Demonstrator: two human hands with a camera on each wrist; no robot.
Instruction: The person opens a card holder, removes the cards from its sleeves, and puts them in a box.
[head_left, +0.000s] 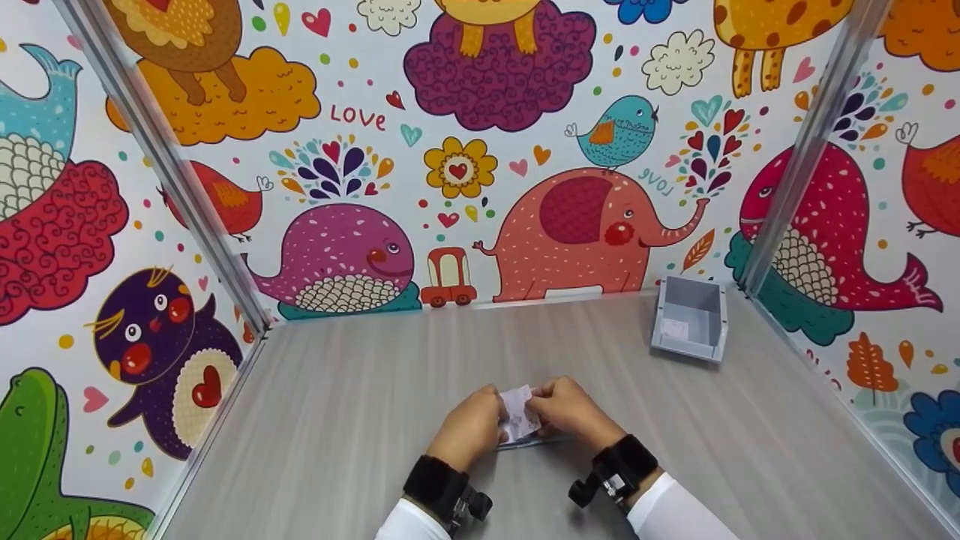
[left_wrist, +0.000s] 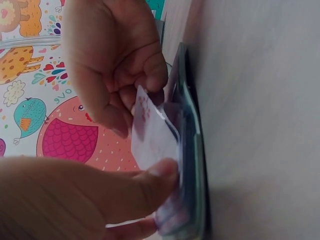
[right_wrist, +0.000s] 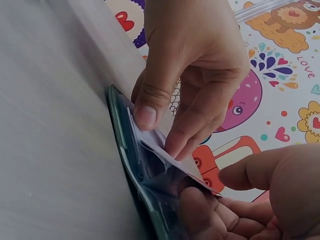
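A pale card (head_left: 519,414) with pinkish print stands tilted between the two hands. Under it lies a thin dark green card holder (left_wrist: 192,135) with clear plastic sleeves, flat on the table. My left hand (head_left: 469,429) pinches the card's lower part, its thumb (left_wrist: 162,172) pressing on the face against the sleeve. At the card's far corner is my right hand (head_left: 574,411), its fingers curled about the edge. In the right wrist view the right thumb (right_wrist: 235,175) shows a small gap from the card. How far the card sits inside a sleeve is hidden.
A grey open-fronted bin (head_left: 690,319) stands at the back right of the wood-grain table (head_left: 360,390), with a pale printed piece (head_left: 675,330) inside. Walls with cartoon animals (head_left: 570,225) and metal posts (head_left: 814,142) enclose the back and sides.
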